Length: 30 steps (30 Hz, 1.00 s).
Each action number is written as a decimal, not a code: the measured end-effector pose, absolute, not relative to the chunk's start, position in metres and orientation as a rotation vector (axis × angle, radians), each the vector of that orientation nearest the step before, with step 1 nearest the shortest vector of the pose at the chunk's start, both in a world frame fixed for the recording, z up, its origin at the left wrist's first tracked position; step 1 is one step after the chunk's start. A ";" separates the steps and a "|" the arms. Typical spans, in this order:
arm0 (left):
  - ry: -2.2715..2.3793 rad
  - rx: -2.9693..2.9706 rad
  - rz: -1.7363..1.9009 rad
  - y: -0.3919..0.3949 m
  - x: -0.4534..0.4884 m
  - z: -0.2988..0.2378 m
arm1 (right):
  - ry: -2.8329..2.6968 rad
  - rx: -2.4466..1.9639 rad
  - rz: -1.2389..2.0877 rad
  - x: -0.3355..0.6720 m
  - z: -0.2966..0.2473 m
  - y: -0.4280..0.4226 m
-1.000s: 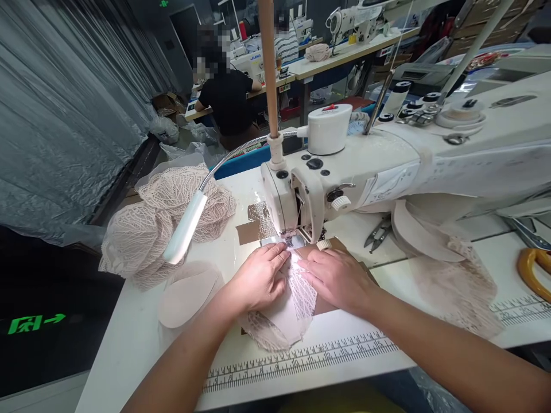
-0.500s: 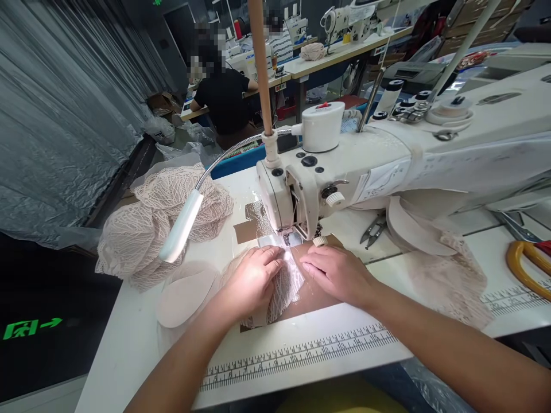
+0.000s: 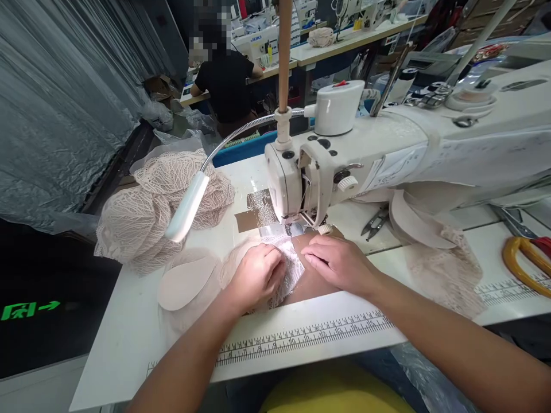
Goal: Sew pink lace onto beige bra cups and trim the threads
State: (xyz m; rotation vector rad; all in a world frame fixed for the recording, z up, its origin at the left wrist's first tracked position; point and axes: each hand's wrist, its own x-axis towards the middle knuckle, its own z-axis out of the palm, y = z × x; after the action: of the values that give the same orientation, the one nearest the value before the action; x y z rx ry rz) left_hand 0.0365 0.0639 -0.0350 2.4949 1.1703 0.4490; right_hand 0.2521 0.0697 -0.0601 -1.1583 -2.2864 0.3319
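Note:
Bent over the pale lace fabric (image 3: 289,257), my left hand (image 3: 259,274) has its fingers curled in, gripping the lace in front of the sewing machine's head (image 3: 286,183). The lace lies under the lamp's light by the needle area. My right hand (image 3: 340,265) is just right of the lace edge, over the brown sheet (image 3: 312,287) on the machine bed. Its thumb and fingers are pressed together; what they hold, if anything, is too small to make out. Left of my left hand lies a smooth beige cup-shaped piece (image 3: 188,284) on sheer fabric.
A lace pile (image 3: 142,221) sits at the table's left, below the lamp (image 3: 188,207). Thread snips (image 3: 375,222), more beige pieces (image 3: 417,221) and yellow-handled scissors (image 3: 519,261) lie right. A printed ruler (image 3: 301,338) runs along the front edge. Another person (image 3: 224,86) sits behind.
The view has shifted slightly. My left fingers, flatter on the lace before, are now curled in more. My right fingers have drawn together, close to the same spot.

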 end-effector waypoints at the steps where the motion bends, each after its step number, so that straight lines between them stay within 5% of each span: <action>1: 1.151 2.512 0.428 0.063 0.037 -0.035 | -2.291 -1.157 0.343 0.252 -0.060 0.070; 30: 1.085 2.286 0.567 0.063 0.026 -0.035 | -2.645 -1.014 0.355 0.255 -0.052 0.057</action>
State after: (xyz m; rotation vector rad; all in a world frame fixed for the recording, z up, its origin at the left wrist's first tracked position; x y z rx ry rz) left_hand 0.0259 0.0632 -0.0346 2.2862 1.0851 0.5667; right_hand 0.2555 0.0567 -0.0522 -1.0144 -2.6452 0.3547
